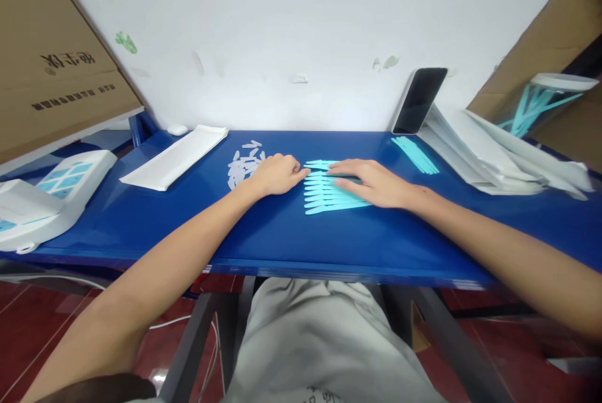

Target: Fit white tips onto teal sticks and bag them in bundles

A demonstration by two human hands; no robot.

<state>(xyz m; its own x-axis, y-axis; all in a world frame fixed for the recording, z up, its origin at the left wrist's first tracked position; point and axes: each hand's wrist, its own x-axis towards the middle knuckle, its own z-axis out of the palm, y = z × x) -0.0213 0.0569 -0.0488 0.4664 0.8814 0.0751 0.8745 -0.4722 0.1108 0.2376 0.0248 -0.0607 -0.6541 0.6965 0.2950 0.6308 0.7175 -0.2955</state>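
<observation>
Blue table [188, 227] underlies both hands. Right hand [376, 183], nearer, is palm down over the teal sticks [320, 207] — fingers extended, unclenched. Left hand [278, 174] curls by their upper left tips; grip cannot be told. Sticks lie side by side, lengthwise left to right.

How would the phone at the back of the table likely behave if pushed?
The phone would probably tip or slide down, since it stands propped at a slant. It looks stiff, a flat slab, and its smooth screen may be slippery.
</observation>
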